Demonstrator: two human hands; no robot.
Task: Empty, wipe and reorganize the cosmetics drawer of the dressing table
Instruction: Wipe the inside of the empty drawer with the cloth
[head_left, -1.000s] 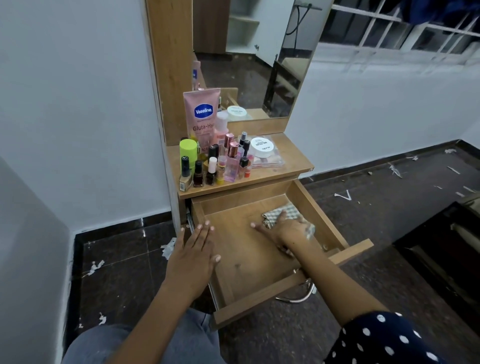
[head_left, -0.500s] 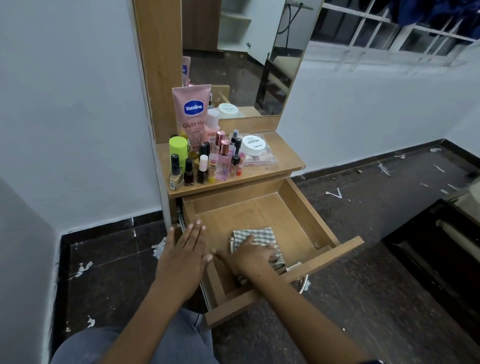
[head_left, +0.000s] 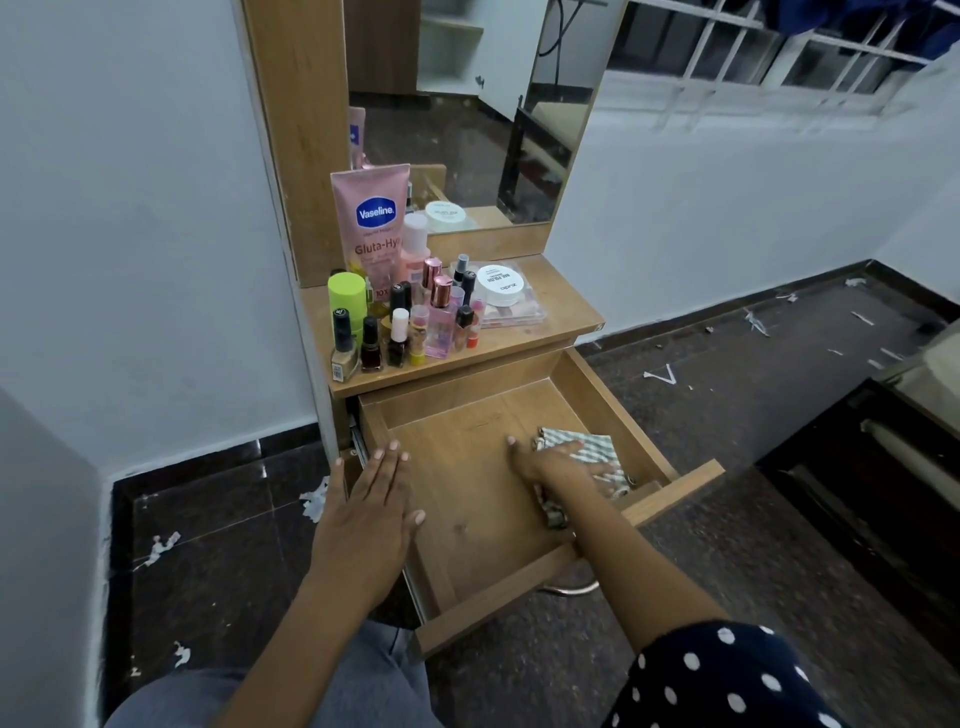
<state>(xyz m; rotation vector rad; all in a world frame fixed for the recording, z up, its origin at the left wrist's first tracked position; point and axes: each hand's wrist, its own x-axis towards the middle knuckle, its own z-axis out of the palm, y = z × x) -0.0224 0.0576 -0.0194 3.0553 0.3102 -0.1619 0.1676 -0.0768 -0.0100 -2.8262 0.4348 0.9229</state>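
The dressing table (head_left: 545, 322) stands against the white wall with its drawer (head_left: 467, 499) pulled well out, and by the look of it the emptying is done: nothing lies on the drawer's wooden floor but a cloth. The wiping appears to be under way, while putting things back has not begun, since the cosmetics (head_left: 405, 317) are crowded on the left half of the tabletop, from its front edge back to the mirror (head_left: 467, 114). Tallest among them is a pink lotion tube (head_left: 370, 223) at the back, with a lime-green container (head_left: 346, 301) beside it, a row of small nail-polish bottles along the front edge, and a round white jar (head_left: 500, 285) sitting on a clear flat case toward the middle. The drawer's floor looks bare, pale wood with a few faint dark marks near its front edge, so some wiping may remain. The checked cloth (head_left: 592, 452) lies crumpled in the drawer's front right corner. The right hand (head_left: 558, 465) presses flat on it, fingers spread and nearly straight. The left hand (head_left: 371, 512) rests open, fingers straight and together, on the drawer's left edge, seemingly steadying it.
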